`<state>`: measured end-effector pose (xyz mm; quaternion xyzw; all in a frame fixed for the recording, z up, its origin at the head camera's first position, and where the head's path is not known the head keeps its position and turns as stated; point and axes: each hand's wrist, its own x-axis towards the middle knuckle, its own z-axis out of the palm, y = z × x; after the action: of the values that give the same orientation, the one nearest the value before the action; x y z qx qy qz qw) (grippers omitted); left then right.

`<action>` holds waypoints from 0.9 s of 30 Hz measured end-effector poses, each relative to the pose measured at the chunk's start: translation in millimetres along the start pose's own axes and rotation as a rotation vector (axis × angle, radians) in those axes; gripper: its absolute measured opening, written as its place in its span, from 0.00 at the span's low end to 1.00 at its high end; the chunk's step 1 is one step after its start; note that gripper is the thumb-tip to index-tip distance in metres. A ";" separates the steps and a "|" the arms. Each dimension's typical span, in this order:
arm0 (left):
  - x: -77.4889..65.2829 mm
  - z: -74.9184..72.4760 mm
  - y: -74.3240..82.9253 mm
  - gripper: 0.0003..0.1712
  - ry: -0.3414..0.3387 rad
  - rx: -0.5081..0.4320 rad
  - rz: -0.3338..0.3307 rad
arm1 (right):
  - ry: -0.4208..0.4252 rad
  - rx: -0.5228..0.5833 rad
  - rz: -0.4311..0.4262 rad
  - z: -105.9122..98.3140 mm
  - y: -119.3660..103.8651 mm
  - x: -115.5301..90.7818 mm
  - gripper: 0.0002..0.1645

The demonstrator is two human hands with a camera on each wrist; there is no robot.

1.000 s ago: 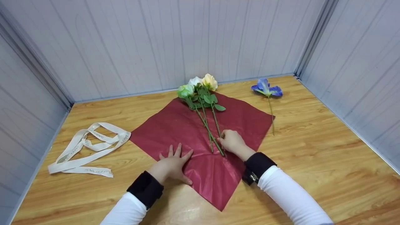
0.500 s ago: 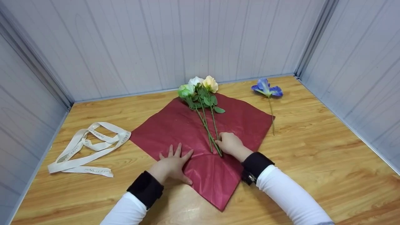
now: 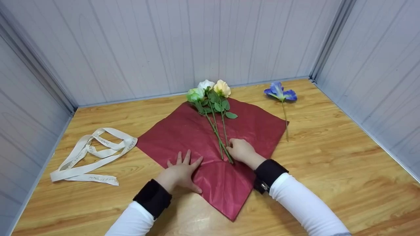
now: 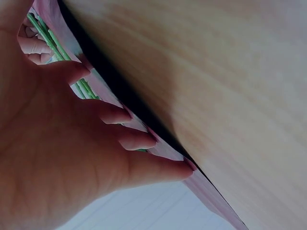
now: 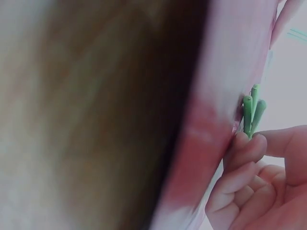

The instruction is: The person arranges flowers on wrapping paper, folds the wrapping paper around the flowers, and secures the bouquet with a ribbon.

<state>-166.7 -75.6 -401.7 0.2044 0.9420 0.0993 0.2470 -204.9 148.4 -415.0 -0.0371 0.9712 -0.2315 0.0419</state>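
Note:
A dark red sheet of wrapping paper (image 3: 183,131) lies on the table with a corner toward me. On it lie three artificial flowers: a green one (image 3: 195,95), a white one (image 3: 206,84) and a cream rose (image 3: 222,88). Their blooms sit together at the far corner, and their stems cross lower down. My right hand (image 3: 243,151) pinches the cream rose's stem near its lower end. In the right wrist view the stem ends (image 5: 252,110) show close together beside the curled fingers. My left hand (image 3: 179,174), fingers spread, rests on the paper's left front edge.
A white printed ribbon (image 3: 82,168) lies loosely looped on the wooden table (image 3: 341,157), left of the paper. Off the paper's right corner is a blue-purple flower (image 3: 279,92), its stem crossing close by that corner. Panel walls (image 3: 210,42) stand behind and at both sides.
My right hand has shifted slightly left and toward me with the cream rose's stem. The lower stem ends have moved a little left and closer together. My left hand has stayed in place.

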 end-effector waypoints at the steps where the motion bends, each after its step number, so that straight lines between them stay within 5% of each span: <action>1: -0.2 0.1 -0.1 0.62 0.003 0.000 0.001 | 0.001 0.000 -0.003 0.0 -0.1 -0.3 0.11; 13: 1.6 1.2 -0.4 0.62 0.000 0.001 0.003 | -0.017 0.019 0.008 -1.6 0.9 -0.7 0.12; 27: 0.4 -0.4 0.7 0.62 -0.008 -0.001 0.000 | -0.062 0.167 0.075 -12.5 14.9 3.3 0.09</action>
<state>-167.0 -74.8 -401.4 0.2045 0.9410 0.0990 0.2507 -210.2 167.0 -410.9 -0.0045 0.9475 -0.3086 0.0835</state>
